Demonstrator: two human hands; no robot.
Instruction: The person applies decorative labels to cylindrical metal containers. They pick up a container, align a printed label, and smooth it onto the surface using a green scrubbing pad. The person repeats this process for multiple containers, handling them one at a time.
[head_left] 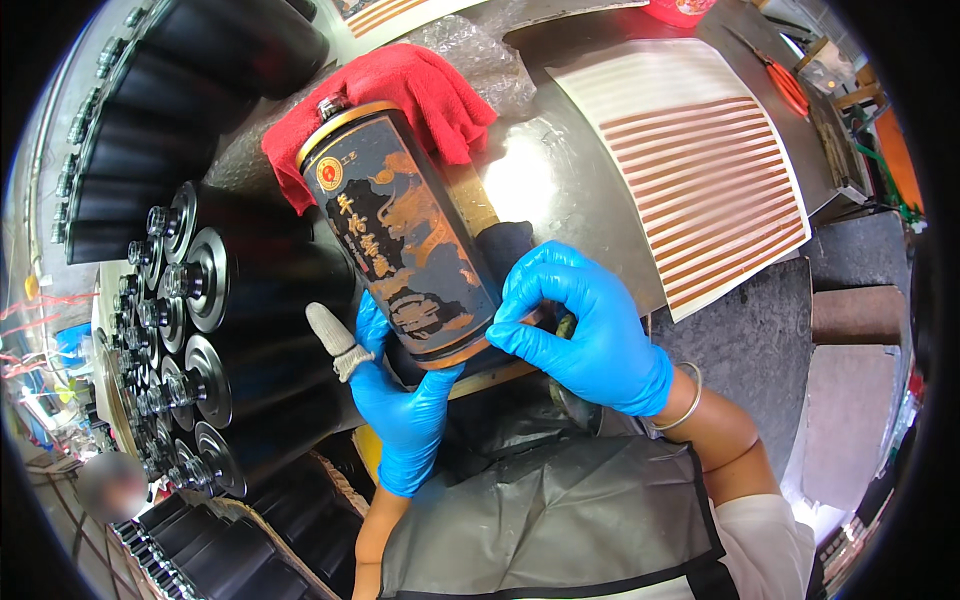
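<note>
A black bottle (400,235) with copper-gold decoration and a gold lower rim lies tilted, its neck end on a red cloth (430,95). My left hand (405,415), in a blue glove, holds the bottle's base from below. One of its digits wears a beige fabric finger cover (335,335) and sticks out to the left. My right hand (590,330), also gloved in blue, is at the bottle's lower right corner. Its thumb and forefinger are pinched together against the bottle's edge; whatever is between them is too small to make out.
Many black bottles (270,280) lie stacked at the left, necks outward. To the right, a sheet of brown strips (700,170) rests on the metal table (610,215). An orange-handled cutting tool (785,85) is at the far right. Bubble wrap (475,55) lies behind the cloth.
</note>
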